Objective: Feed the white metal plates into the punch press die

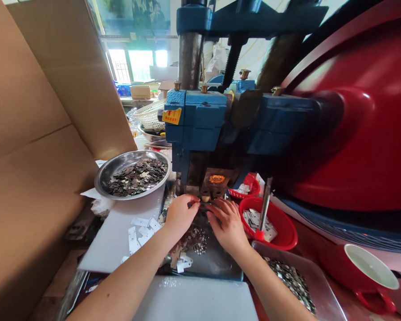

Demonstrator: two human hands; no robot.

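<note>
At the foot of a blue press [195, 120], my two hands meet in front of its die [217, 178]. My left hand [182, 214] is closed, thumb and index finger pinched together at the die's front edge; whatever lies between them is too small to make out. My right hand [227, 220] reaches in from the other side, fingers loosely bent and apart, fingertips at the same edge, with no part visibly gripped. A small brass-coloured piece [205, 199] shows between the hands. Below them, tiny metal scraps [197, 240] and white metal plates [184, 263] lie on the press bed.
A steel bowl [102, 178] of dark metal pieces stands left, near loose white plates [133, 240] and tall cardboard [70, 67]. To the right are a red basket [289, 232] of plates, a clear bin [324, 285] of small parts, a red mug [350, 272] and a big red wheel [354, 133].
</note>
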